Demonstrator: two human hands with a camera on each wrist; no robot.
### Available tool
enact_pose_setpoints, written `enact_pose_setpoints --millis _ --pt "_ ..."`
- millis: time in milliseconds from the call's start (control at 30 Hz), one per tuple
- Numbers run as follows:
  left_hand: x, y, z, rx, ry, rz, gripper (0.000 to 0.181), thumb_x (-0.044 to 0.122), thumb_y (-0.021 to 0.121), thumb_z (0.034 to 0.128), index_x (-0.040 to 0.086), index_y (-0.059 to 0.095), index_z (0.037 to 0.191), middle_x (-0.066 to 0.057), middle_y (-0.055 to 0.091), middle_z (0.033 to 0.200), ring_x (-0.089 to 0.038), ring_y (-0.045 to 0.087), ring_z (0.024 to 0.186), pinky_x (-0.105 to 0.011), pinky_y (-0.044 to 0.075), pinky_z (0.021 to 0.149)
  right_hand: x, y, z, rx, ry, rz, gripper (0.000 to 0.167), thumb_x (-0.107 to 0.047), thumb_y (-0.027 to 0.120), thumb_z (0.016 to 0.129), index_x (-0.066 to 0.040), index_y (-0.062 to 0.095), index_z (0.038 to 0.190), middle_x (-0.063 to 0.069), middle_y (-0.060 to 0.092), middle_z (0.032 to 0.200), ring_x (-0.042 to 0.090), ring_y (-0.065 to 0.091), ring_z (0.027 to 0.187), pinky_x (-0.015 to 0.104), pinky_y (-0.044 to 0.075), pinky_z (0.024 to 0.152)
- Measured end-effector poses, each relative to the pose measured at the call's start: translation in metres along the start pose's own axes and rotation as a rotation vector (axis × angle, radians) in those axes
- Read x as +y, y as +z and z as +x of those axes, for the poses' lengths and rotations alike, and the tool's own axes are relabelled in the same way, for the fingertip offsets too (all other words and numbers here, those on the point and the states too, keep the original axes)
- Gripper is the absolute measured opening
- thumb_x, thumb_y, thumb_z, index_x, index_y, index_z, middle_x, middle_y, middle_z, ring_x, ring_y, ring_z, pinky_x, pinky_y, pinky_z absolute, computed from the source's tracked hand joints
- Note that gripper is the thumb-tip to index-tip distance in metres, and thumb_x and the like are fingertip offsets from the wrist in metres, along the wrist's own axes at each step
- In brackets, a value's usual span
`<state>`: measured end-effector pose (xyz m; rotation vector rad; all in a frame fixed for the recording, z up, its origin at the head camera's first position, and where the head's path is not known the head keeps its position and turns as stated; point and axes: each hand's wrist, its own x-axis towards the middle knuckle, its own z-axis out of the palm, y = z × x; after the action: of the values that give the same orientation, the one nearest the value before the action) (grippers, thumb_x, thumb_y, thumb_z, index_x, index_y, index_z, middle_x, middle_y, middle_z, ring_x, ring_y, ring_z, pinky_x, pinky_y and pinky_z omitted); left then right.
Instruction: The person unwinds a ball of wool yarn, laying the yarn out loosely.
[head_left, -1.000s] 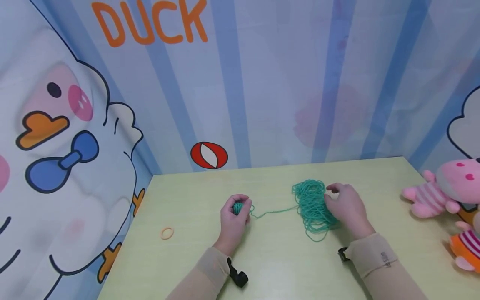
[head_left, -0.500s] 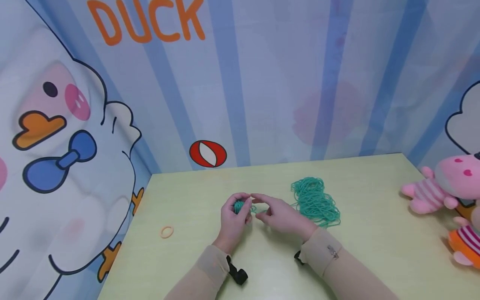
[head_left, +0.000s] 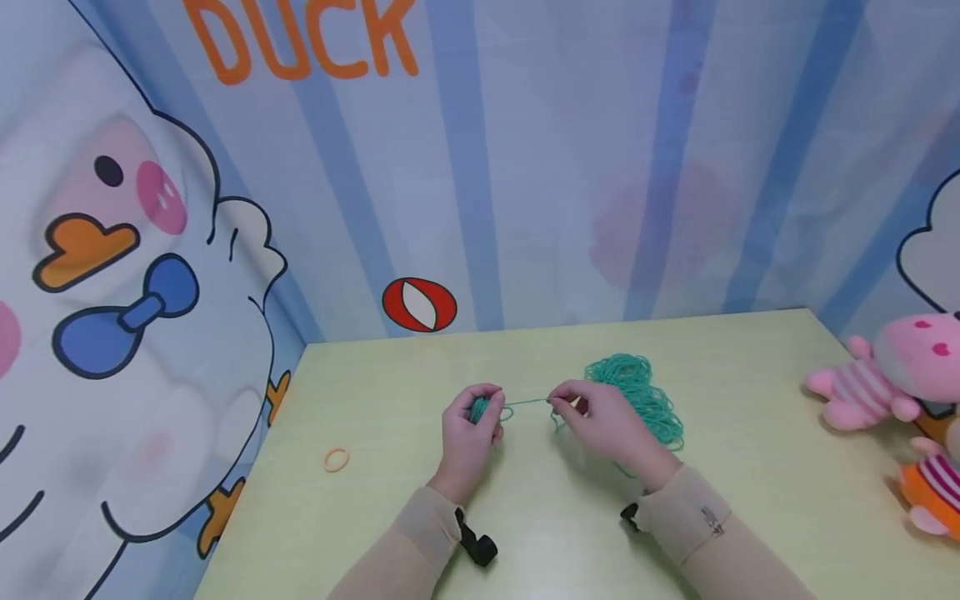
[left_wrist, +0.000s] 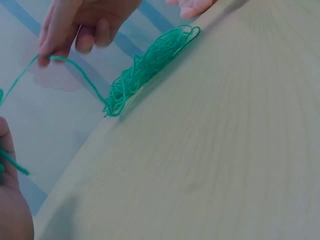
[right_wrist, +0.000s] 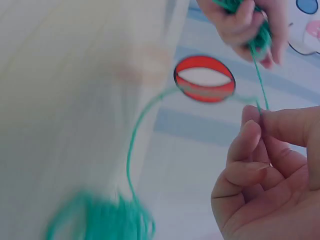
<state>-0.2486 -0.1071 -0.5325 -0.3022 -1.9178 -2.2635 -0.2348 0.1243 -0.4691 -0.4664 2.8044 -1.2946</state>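
Observation:
In the head view my left hand (head_left: 467,437) grips a small wound ball of green yarn (head_left: 478,409), its fingers and thumb curled round it. A single strand (head_left: 528,402) runs from that ball to my right hand (head_left: 611,425), which pinches it between thumb and fingertips. In the right wrist view the strand (right_wrist: 133,145) bends in an arc from the pinch down to the loose yarn. This loose green heap (head_left: 637,392) lies on the table behind the right hand, which partly covers it. A short yarn end (left_wrist: 17,165) sticks out by the left palm in the left wrist view.
An orange ring (head_left: 337,460) lies on the pale table (head_left: 375,533) at the left. A pink striped plush toy (head_left: 862,392) and an orange one (head_left: 933,496) sit at the right edge. Behind the table hangs a printed duck curtain (head_left: 540,167).
My right hand went from the yarn heap over to the left hand, took hold of the strand there and drew it back right, pulling it straight. The left hand stayed in place round the ball.

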Motion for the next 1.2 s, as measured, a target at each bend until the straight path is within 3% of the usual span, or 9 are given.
enact_pose_setpoints --millis 300,567,833,1033,1200 --pt "-0.001 -0.004 0.000 0.022 -0.030 0.102 0.038 0.024 0.076 0.1064 -0.006 0.069 0.129 0.000 0.069 0.095 -0.010 0.058 0.062 -0.019 0.054 0.058 0.021 -0.052 -0.031 0.069 -0.011 0.013 0.025 -0.029 0.067 0.111 -0.010 0.078 0.124 0.011 0.077 0.102 0.016 0.062 0.078 0.028 0.053 0.064" --pt "0.000 -0.003 -0.002 0.017 -0.006 0.097 0.021 0.016 0.075 0.1055 0.001 0.071 0.121 0.001 0.063 0.090 -0.011 0.057 0.067 -0.020 0.054 0.061 0.045 -0.085 -0.045 0.027 0.062 -0.089 0.030 -0.033 0.066 0.111 -0.008 0.077 0.125 0.011 0.076 0.115 0.017 0.062 0.086 0.031 0.053 0.069" --pt "0.000 0.000 0.001 0.045 0.025 0.086 0.018 0.015 0.072 0.1073 0.005 0.074 0.122 -0.010 0.074 0.100 -0.013 0.062 0.071 -0.020 0.057 0.066 0.072 -0.105 -0.053 -0.017 0.186 -0.212 0.030 -0.032 0.066 0.110 -0.008 0.078 0.122 0.014 0.077 0.121 0.024 0.068 0.096 0.038 0.055 0.078" --pt "0.000 0.000 0.001 0.111 -0.007 0.137 0.017 0.025 0.077 0.1052 0.010 0.075 0.112 -0.001 0.067 0.093 -0.011 0.059 0.069 -0.020 0.056 0.061 0.079 -0.113 -0.053 -0.017 0.218 -0.259 0.029 -0.028 0.065 0.109 -0.004 0.078 0.119 0.018 0.077 0.118 0.032 0.070 0.101 0.050 0.058 0.084" --pt "0.001 0.000 0.000 0.113 0.007 0.169 0.018 0.022 0.079 0.1041 0.007 0.074 0.113 -0.001 0.066 0.096 -0.014 0.060 0.074 -0.021 0.056 0.064 0.086 -0.117 -0.053 -0.055 0.318 -0.286 0.032 -0.024 0.060 0.110 0.002 0.074 0.122 0.027 0.074 0.123 0.039 0.069 0.104 0.057 0.058 0.087"
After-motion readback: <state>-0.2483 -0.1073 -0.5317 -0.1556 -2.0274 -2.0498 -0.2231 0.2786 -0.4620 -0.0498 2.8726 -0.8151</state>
